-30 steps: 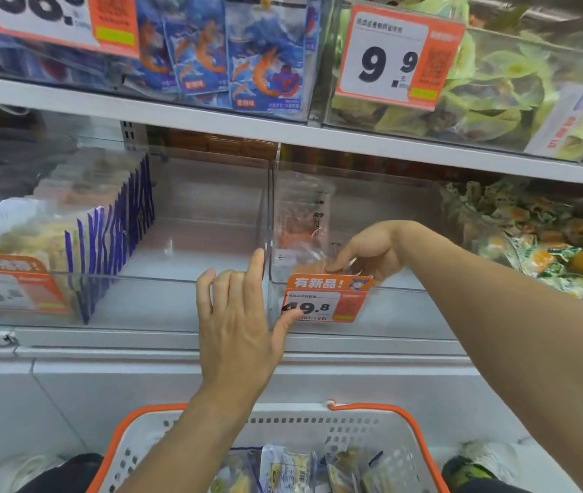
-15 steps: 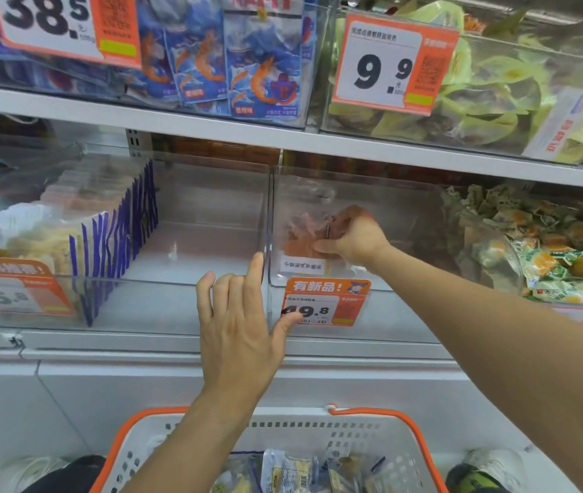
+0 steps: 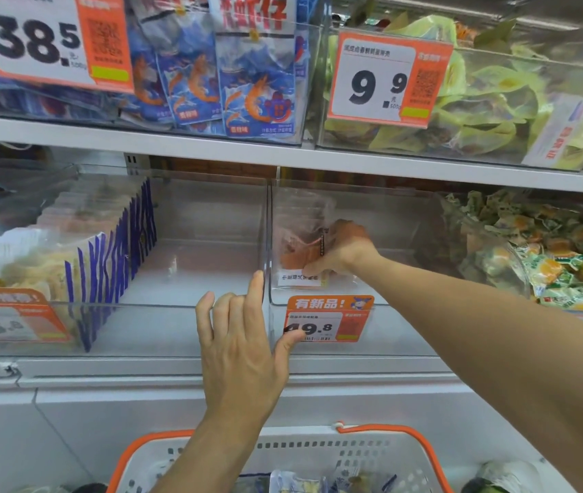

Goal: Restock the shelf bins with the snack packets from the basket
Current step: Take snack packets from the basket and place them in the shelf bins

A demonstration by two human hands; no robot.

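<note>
Placing step: R hand (image 3: 345, 249) inside clear mid-shelf bin (image 3: 372, 222), grip pinching orange snack packet (image 3: 300, 250) upright vs bin's L wall; L hand (image 3: 244, 346) spread on bin front; next prob release, fetch more from basket (image 3: 318, 453) below.

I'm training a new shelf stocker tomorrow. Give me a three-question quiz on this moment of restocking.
1. True or false: the right hand is inside the clear bin above the 49.8 price tag.
2. What does the right hand hold? A) a snack packet B) a price tag C) nothing
3. Fill in: the left hand rests at the bin front with its fingers ____.

Key: 1 true; 2 A; 3 open, holding nothing. The basket below holds more packets.
</note>
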